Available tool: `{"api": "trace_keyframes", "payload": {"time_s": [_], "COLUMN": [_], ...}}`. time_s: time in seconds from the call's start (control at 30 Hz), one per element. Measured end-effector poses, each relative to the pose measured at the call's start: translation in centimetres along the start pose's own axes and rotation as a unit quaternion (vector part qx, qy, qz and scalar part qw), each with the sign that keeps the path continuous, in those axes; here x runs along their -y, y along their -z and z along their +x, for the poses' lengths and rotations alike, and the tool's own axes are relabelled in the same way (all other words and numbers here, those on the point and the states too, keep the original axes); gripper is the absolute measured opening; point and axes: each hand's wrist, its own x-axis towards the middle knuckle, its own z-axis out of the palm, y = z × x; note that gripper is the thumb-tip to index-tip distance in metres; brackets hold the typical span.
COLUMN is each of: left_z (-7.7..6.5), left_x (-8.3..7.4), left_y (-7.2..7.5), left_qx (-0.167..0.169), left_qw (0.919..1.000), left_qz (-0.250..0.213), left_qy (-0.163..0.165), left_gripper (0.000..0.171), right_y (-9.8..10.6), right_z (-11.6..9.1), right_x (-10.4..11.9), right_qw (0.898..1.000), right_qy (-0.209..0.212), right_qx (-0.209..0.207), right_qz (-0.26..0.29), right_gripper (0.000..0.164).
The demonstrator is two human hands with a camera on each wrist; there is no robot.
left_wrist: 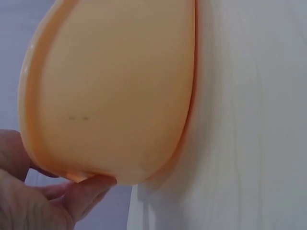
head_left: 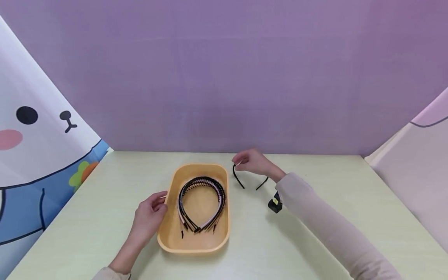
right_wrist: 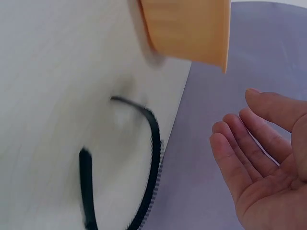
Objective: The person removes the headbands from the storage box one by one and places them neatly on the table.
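Observation:
An orange plastic storage box (head_left: 164,241) stands on the table, with several headbands (head_left: 182,194) nested together inside it, mostly black, some pale. At its left side my left hand (head_left: 148,217) holds the wall near the rim between thumb and fingers. The left wrist view shows that wall (left_wrist: 120,96) close up, the fingers at its lower edge. To the right of the box my right hand (head_left: 253,161) is over a single black headband (head_left: 238,179). In the right wrist view, this hand (right_wrist: 268,163) has thumb and fingers apart, beside the headband (right_wrist: 154,158) and gripping nothing.
The pale table (head_left: 315,241) meets a purple backdrop (head_left: 224,77) at the back. Cartoon-printed cloth (head_left: 42,155) hangs on the left, and another light cloth (head_left: 420,175) on the right. A small black device (head_left: 275,204) sits under the right wrist.

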Motion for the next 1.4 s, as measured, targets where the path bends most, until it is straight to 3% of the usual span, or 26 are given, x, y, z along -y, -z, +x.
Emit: {"api": "trace_keyframes", "payload": {"time_s": [0.47, 0.9, 1.13, 1.4], "left_z": [-0.4, -0.1, 0.1, 0.3], "left_x": [-0.4, -0.5, -0.5, -0.1], "left_y": [-0.1, -0.5, -0.6, -0.3], "left_qx": [-0.019, -0.024, -0.015, 0.017], "left_qw": [0.9998, 0.9996, 0.9997, 0.9981], "left_qz": [-0.001, -0.014, -0.018, -0.057], "left_qy": [0.009, 0.004, 0.005, 0.019], "left_gripper": [0.041, 0.040, 0.040, 0.041], "right_y": [-2.3, -2.3, -2.7, -3.7], "right_z": [1.7, 2.6, 2.9, 3.3], "right_x": [1.5, 2.0, 2.2, 2.5], "right_qw": [1.000, 0.999, 1.000, 0.999], "right_qy": [0.008, 0.000, 0.004, 0.014], "right_qx": [0.025, 0.027, 0.019, 0.024], "right_qz": [0.003, -0.018, 0.002, 0.024], "right_gripper": [0.027, 0.029, 0.026, 0.027]}}
